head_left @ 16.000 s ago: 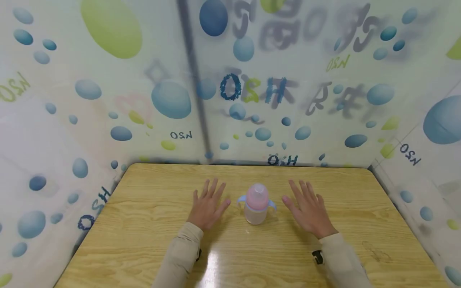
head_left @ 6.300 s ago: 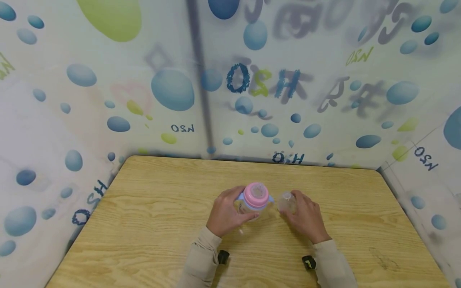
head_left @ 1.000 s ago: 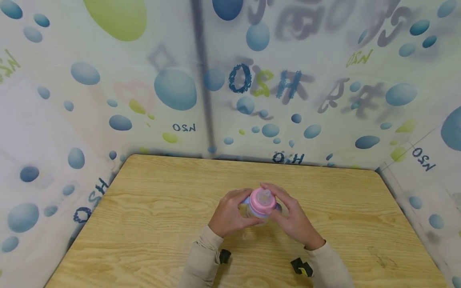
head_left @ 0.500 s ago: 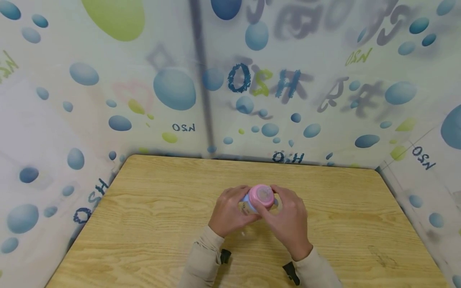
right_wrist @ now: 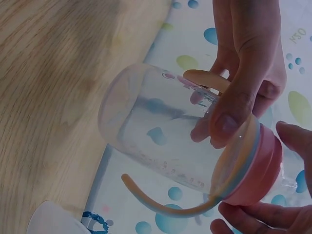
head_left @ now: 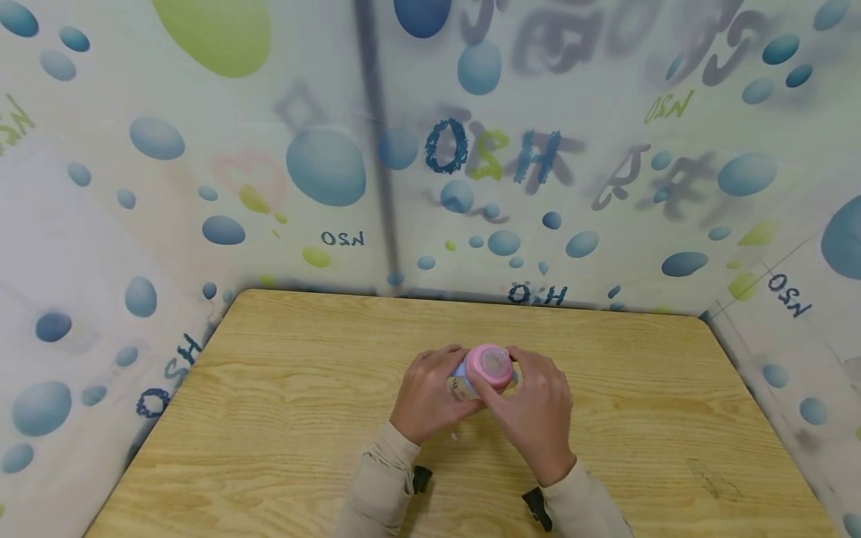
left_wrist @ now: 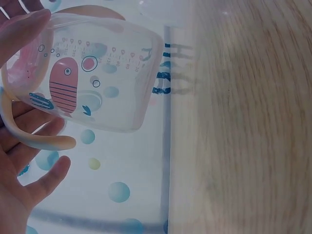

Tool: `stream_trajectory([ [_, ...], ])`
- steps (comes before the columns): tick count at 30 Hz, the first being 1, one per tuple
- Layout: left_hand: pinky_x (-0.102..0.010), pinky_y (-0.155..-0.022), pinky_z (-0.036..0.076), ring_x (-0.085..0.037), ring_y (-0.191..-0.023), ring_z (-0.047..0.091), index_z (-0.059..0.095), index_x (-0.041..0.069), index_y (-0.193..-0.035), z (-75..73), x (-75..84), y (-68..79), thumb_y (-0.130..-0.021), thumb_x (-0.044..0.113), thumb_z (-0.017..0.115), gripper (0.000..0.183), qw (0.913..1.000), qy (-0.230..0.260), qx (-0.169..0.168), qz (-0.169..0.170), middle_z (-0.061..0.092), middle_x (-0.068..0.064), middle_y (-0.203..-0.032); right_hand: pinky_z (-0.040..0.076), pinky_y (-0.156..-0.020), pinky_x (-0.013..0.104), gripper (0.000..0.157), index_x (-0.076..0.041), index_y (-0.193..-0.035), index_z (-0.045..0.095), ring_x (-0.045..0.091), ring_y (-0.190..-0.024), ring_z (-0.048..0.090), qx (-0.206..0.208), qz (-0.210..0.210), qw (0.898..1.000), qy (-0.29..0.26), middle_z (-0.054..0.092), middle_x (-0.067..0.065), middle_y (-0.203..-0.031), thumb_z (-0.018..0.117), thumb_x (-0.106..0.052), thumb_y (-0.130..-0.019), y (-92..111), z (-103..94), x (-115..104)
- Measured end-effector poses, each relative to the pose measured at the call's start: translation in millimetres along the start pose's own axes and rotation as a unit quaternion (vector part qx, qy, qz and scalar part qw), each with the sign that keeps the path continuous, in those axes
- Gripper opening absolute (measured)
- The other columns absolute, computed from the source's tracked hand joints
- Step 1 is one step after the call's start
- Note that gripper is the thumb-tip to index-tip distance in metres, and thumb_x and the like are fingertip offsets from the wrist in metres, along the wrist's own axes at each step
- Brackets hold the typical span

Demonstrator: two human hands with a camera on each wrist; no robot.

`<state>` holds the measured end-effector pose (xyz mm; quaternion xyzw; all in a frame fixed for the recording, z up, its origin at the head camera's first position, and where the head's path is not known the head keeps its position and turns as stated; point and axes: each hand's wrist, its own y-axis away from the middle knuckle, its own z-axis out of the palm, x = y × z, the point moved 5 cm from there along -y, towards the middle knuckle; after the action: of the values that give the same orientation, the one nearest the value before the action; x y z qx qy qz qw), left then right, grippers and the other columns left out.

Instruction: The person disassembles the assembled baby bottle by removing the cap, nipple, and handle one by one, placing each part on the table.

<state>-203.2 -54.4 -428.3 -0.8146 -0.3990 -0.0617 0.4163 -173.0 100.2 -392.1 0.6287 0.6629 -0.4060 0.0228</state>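
Bottle point(right_wrist: 158, 124) is held up over the middle of the bench point(head_left: 303, 448), base clear of the wood, collar end up. Both hands on it. Left hand point(head_left: 428, 392) is clamped round the upper body, thumb pressing just below the collar. Right hand point(head_left: 538, 403) has thumb and fingers closed on the pink collar point(right_wrist: 258, 170), from opposite sides. Clear top in the middle of the collar, facing up at the head camera. Body is see-through: pink fish print point(left_wrist: 63, 87) plus a row of volume marks. Curved handle point(right_wrist: 161, 207) sticks out on each side, just under the collar. Whitish rounded thing point(right_wrist: 54, 220) on the bench, cut off by the right wrist view; can't tell what it is. Beige sleeves point(head_left: 380, 474) on both arms, a black strap piece point(head_left: 421, 479) by each wrist. Bench is wood-grain, rounded far corners, backed by a pale wall point(head_left: 269, 127) with blue and green bubbles and mirrored lettering point(head_left: 493, 155).
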Motion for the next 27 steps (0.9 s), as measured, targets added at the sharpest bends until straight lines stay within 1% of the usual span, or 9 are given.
stream_trajectory([
  [11, -0.048, -0.095, 0.052, -0.024, -0.11, 0.067, 0.071, 0.006, -0.117, 3.2, -0.8, 0.8, -0.067, 0.045, 0.091, 0.067, 1.0, 0.001, -0.004, 0.005, 0.073, -0.009, -0.113, 0.053, -0.081, 0.057, 0.061, -0.004, -0.107, 0.073, 0.033, -0.095, 0.067, -0.015, 0.004, 1.0, 0.007, 0.073, 0.014, -0.104, 0.083, -0.054, -0.074, 0.8, 1.0, 0.8],
  [16, -0.048, -0.095, 0.052, -0.025, -0.11, 0.067, 0.071, 0.006, -0.118, 3.1, -0.6, 0.6, -0.067, 0.045, 0.091, 0.067, 1.0, 0.002, -0.007, 0.002, 0.072, -0.01, -0.114, 0.053, -0.083, 0.057, 0.06, -0.002, -0.107, 0.073, 0.033, -0.095, 0.067, -0.015, -0.004, 1.0, 0.002, 0.073, 0.015, -0.103, 0.083, -0.052, -0.075, 0.8, 1.2, 0.8],
  [21, -0.047, -0.094, 0.053, -0.025, -0.108, 0.067, 0.07, 0.005, -0.118, 2.3, 0.6, 0.5, -0.067, 0.044, 0.091, 0.067, 1.0, 0.001, -0.009, 0.0, 0.072, -0.011, -0.114, 0.054, -0.082, 0.057, 0.06, -0.001, -0.107, 0.072, 0.033, -0.096, 0.066, -0.014, -0.015, 1.0, -0.005, 0.072, 0.015, -0.102, 0.084, -0.05, -0.075, 1.1, 1.2, 1.1],
  [27, -0.045, -0.095, 0.053, -0.025, -0.11, 0.067, 0.07, 0.005, -0.118, 3.0, -0.1, 0.6, -0.068, 0.044, 0.091, 0.067, 0.9998, 0.011, -0.014, -0.003, 0.072, -0.011, -0.114, 0.054, -0.081, 0.056, 0.059, -0.001, -0.11, 0.071, 0.032, -0.098, 0.065, -0.024, -0.024, 0.999, -0.021, 0.071, 0.015, -0.105, 0.085, -0.047, -0.074, 1.9, 1.7, 2.1],
])
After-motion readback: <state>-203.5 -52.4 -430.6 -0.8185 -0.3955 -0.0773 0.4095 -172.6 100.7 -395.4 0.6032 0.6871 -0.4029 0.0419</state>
